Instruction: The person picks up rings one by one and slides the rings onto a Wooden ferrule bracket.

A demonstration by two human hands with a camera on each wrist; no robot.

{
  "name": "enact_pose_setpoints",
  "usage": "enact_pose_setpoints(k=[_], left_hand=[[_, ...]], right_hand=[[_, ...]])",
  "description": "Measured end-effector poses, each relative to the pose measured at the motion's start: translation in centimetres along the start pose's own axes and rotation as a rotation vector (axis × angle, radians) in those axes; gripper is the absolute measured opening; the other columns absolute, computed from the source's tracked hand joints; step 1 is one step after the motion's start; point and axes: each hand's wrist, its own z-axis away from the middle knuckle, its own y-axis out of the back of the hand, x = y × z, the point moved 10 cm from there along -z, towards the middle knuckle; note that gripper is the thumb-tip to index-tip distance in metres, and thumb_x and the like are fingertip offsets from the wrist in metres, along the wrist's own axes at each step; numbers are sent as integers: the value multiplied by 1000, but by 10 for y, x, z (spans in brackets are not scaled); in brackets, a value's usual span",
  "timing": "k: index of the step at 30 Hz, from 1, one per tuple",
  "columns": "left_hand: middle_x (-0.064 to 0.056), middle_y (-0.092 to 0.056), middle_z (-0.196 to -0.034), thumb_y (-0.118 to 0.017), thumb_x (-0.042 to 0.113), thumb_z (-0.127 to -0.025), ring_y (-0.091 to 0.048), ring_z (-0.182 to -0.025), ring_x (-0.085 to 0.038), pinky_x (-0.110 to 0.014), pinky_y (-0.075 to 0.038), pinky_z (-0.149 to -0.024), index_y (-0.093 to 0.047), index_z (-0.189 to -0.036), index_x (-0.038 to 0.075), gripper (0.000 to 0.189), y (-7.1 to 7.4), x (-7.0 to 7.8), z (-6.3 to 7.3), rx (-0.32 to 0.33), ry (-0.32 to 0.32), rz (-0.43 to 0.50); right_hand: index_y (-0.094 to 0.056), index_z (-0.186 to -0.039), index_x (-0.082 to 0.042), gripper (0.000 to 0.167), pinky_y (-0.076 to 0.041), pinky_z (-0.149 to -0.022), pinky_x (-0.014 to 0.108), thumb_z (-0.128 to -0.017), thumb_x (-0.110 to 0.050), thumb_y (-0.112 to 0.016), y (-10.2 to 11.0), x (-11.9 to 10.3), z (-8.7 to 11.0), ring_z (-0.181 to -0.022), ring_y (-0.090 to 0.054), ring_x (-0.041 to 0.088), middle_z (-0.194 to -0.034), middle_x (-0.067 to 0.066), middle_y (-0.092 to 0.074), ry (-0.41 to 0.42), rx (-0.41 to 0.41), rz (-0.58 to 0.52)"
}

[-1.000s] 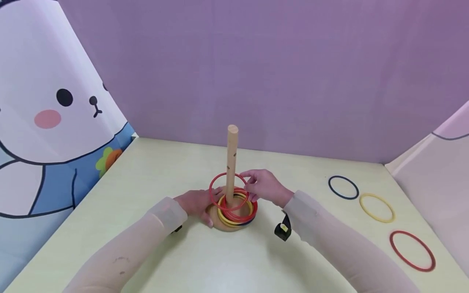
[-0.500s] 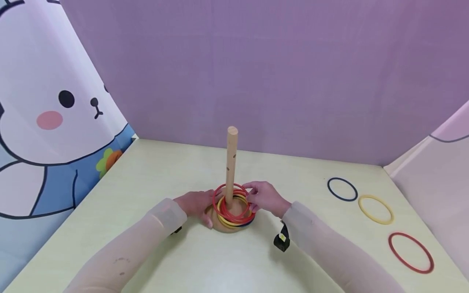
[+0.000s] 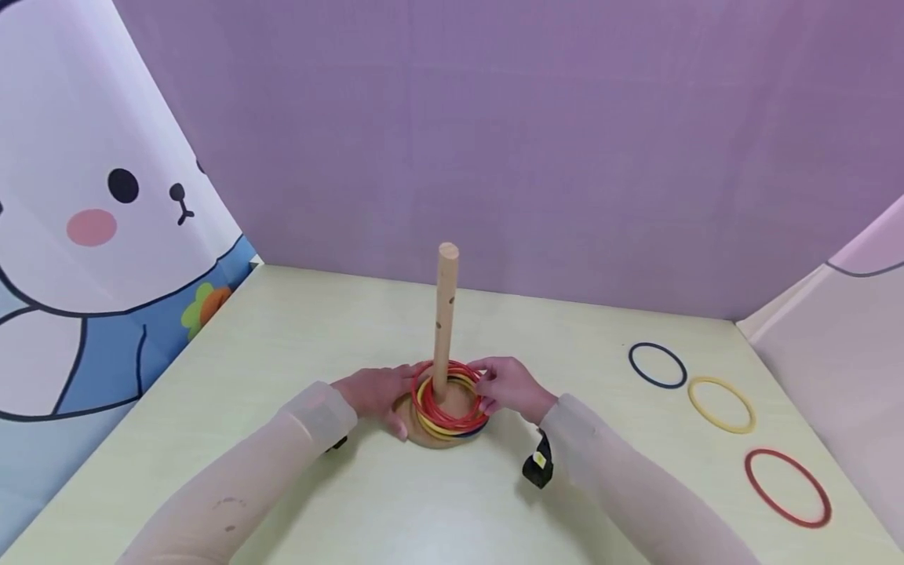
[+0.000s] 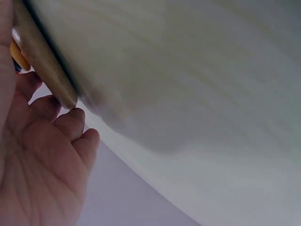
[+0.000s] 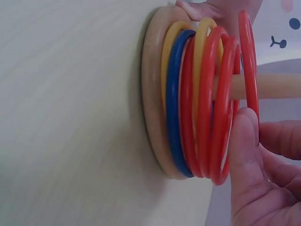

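An upright wooden peg (image 3: 444,314) stands on a round wooden base (image 5: 150,89), circled by a stack of red, yellow and blue rings. My left hand (image 3: 377,392) holds the base's left edge, thumb toward the front and fingers behind. In the left wrist view, curled fingers (image 4: 70,123) meet the rim of the base. Between thumb and fingers, my right hand (image 3: 515,386) pinches a thin red ring (image 5: 249,56). That ring encircles the peg just above the stacked rings, slightly apart from the top one in the right wrist view.
Three rings lie flat on the table's right side: a blue ring (image 3: 632,362), a yellow ring (image 3: 695,396) and a red ring (image 3: 752,475). A purple backdrop (image 3: 565,157) rises behind the pale table (image 3: 318,314). A cartoon-printed cloth (image 3: 106,275) hangs at the left.
My right hand has lowered the red ring along the peg, from well above the stack to just over it. The left hand keeps its place at the base.
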Motion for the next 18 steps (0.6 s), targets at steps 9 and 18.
enact_pose_setpoints(k=[9,18], left_hand=[[-4,-30,-155,-83,44,-70,-44,-131,-32,-48,-41,-101,-32,-151,18,99,2,-2,1,10,-4,-22],[-7,-29,-155,-82,44,-70,-43,-131,-34,-50,-40,-102,-33,-150,14,99,2,0,-1,-4,-17,-24]], right_hand=[[-52,-130,9,41,-55,-56,27,-89,6,-56,0,8,-2,-53,-56,11,-77,13,-59,-8,-2,-43],[-61,-121,4,36,-54,-53,26,-86,1,-63,7,10,-5,-54,-55,13,-74,9,-60,-23,64,47]])
